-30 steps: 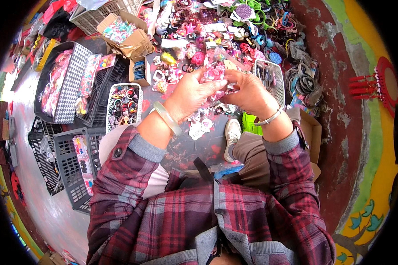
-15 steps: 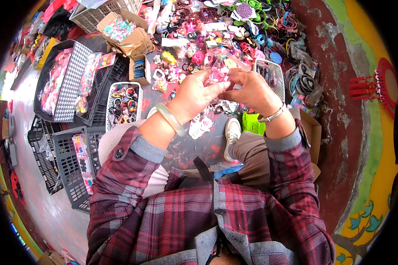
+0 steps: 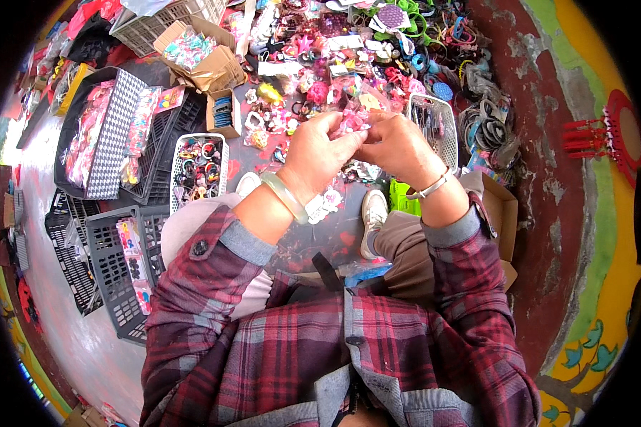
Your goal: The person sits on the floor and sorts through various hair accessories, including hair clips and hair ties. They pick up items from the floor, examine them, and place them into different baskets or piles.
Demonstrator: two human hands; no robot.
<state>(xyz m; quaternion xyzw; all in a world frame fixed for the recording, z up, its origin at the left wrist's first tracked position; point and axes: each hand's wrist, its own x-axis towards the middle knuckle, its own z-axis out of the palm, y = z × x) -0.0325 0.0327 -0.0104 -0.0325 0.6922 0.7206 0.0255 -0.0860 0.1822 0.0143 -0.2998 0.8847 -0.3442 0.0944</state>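
Over the pile of hair accessories, my two hands meet around a small pink ruffled hair accessory [image 3: 351,121]. My left hand [image 3: 319,151] grips it from the left, with thumb and fingers closed on its lower edge. From the other side, my right hand [image 3: 400,146] pinches at it with curled fingers; its fingertips are partly hidden. Shiny clear plastic [image 3: 347,87] lies just beyond the fingers. Below my hands, a white flower-shaped piece with a card [image 3: 327,201] rests on the dark surface, partly behind my left wrist.
A white basket of hair ties [image 3: 201,167] stands at left, another white basket [image 3: 434,128] at right. A small carton [image 3: 224,112], a houndstooth box [image 3: 109,153] and grey crates [image 3: 117,267] lie farther left. Headbands [image 3: 486,132] heap against the red wall edge [image 3: 541,135].
Both hands have shifted slightly, still closed on the pink accessory. My left wrist has moved right and now covers part of the white flower-shaped piece. A white shoe tip shows at left.
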